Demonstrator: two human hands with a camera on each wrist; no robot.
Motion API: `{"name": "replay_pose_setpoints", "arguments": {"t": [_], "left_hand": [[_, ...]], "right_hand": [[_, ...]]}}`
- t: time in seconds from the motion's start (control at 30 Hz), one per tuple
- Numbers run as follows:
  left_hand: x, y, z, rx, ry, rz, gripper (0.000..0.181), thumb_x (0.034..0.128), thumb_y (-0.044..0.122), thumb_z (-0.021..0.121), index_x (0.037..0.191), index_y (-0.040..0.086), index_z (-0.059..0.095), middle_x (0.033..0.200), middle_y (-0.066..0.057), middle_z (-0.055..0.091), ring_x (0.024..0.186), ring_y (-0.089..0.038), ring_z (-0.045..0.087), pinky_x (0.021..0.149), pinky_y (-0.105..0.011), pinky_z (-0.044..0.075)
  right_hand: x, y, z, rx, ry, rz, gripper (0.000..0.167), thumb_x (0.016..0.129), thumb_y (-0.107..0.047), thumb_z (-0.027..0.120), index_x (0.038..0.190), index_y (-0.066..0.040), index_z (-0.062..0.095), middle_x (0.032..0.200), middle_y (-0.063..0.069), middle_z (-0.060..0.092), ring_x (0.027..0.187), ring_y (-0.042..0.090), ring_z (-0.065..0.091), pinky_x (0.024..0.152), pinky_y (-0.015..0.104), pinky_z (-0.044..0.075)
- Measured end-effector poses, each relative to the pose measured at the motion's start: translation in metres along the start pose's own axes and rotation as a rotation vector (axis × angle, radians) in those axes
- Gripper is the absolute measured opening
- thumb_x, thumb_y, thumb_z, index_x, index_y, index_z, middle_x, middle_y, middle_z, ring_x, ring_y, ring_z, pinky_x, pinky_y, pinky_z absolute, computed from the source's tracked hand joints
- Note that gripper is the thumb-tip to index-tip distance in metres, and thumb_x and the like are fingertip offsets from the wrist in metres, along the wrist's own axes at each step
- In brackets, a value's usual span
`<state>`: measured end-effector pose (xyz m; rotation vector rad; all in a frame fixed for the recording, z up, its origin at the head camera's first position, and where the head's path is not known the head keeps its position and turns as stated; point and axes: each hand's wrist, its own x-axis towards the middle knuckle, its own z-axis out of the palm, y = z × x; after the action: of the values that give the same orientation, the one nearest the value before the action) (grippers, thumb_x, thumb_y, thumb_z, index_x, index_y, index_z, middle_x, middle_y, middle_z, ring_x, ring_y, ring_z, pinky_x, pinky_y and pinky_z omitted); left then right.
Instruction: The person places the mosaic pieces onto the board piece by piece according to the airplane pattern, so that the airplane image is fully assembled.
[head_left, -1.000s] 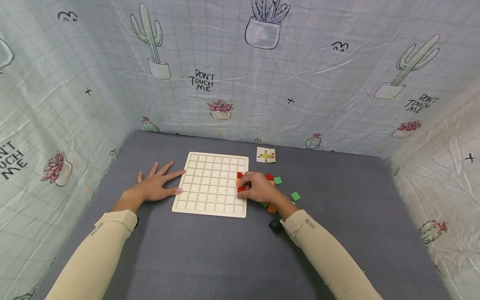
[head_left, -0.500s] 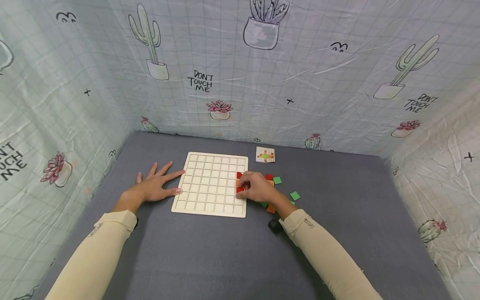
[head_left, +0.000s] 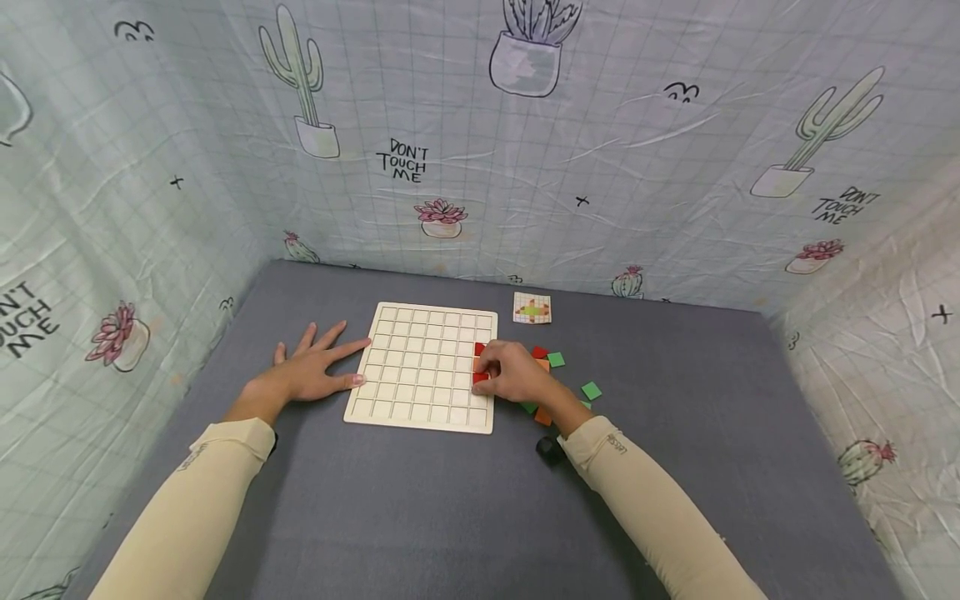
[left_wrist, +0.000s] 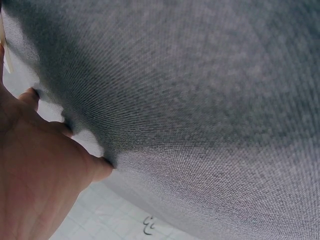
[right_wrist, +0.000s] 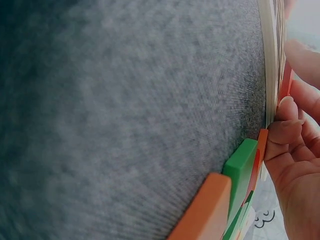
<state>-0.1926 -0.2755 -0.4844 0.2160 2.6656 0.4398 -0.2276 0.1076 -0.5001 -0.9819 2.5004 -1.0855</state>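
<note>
Left forearm [head_left: 201, 492] angled toward one o'clock, the left hand [head_left: 307, 373] lies palm-down, fingers [head_left: 347, 350] spread, while the right forearm [head_left: 648, 504] points toward ten, the right hand [head_left: 519, 372] curling fingers toward its thumb [head_left: 484, 387].

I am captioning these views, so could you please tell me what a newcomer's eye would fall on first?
Probably the pale gridded board on the grey surface, with the left hand spread at its left edge and the right hand at a red tile near its right edge. The eye might then jump to a bright green tile to the board's right, and to the cactus-print cloth rising behind, which reads "DON'T TOUCH ME".
</note>
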Motion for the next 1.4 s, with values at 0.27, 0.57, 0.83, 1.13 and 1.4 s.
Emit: {"name": "replay_pose_setpoints", "arguments": {"t": [0.27, 0.57, 0.83, 1.13, 1.4], "left_hand": [[0.001, -0.001, 0.000, 0.008, 0.003, 0.003, 0.081, 0.0964, 0.073, 0.055, 0.165, 0.039, 0.028, 0.178, -0.012, 0.001, 0.157, -0.059, -0.010, 0.111, -0.089, -0.006], [0.001, -0.002, 0.002, 0.011, 0.007, -0.002, 0.081, 0.0965, 0.073, 0.054, 0.165, 0.039, 0.028, 0.178, -0.011, 0.000, 0.158, -0.058, -0.010, 0.112, -0.088, -0.007], [-0.001, -0.005, 0.004, -0.058, 0.039, 0.028, 0.081, 0.0909, 0.080, 0.055, 0.162, 0.050, 0.031, 0.179, -0.007, 0.003, 0.158, -0.058, -0.009, 0.110, -0.089, -0.009], [0.005, -0.011, 0.008, -0.038, 0.033, 0.007, 0.088, 0.0864, 0.089, 0.049, 0.162, 0.050, 0.028, 0.179, -0.007, 0.002, 0.159, -0.056, -0.010, 0.111, -0.088, -0.010], [0.001, -0.006, 0.004, -0.051, 0.032, 0.017, 0.084, 0.0896, 0.083, 0.053, 0.162, 0.048, 0.030, 0.178, -0.008, 0.003, 0.159, -0.057, -0.009, 0.112, -0.087, -0.009]], "right_hand": [[0.001, 0.000, 0.000, 0.012, -0.002, 0.005, 0.018, 0.086, -0.013, 0.087, 0.095, -0.003, 0.076, 0.086, 0.010, 0.062, 0.072, 0.009, 0.051, 0.066, 0.024, 0.044], [0.001, -0.002, 0.000, 0.022, 0.002, 0.015, 0.018, 0.085, -0.012, 0.087, 0.096, -0.002, 0.077, 0.086, 0.011, 0.064, 0.071, 0.009, 0.052, 0.066, 0.023, 0.044], [0.000, -0.005, 0.000, 0.018, 0.004, 0.034, 0.018, 0.085, -0.012, 0.086, 0.096, -0.002, 0.077, 0.086, 0.011, 0.064, 0.070, 0.009, 0.052, 0.065, 0.023, 0.044], [0.001, -0.005, 0.000, 0.027, 0.005, 0.046, 0.018, 0.085, -0.009, 0.086, 0.097, -0.001, 0.076, 0.089, 0.013, 0.064, 0.071, 0.009, 0.052, 0.066, 0.022, 0.045], [0.000, -0.005, -0.001, 0.041, 0.013, 0.041, 0.016, 0.086, -0.007, 0.084, 0.098, 0.000, 0.077, 0.089, 0.015, 0.064, 0.071, 0.009, 0.051, 0.067, 0.023, 0.045]]}}
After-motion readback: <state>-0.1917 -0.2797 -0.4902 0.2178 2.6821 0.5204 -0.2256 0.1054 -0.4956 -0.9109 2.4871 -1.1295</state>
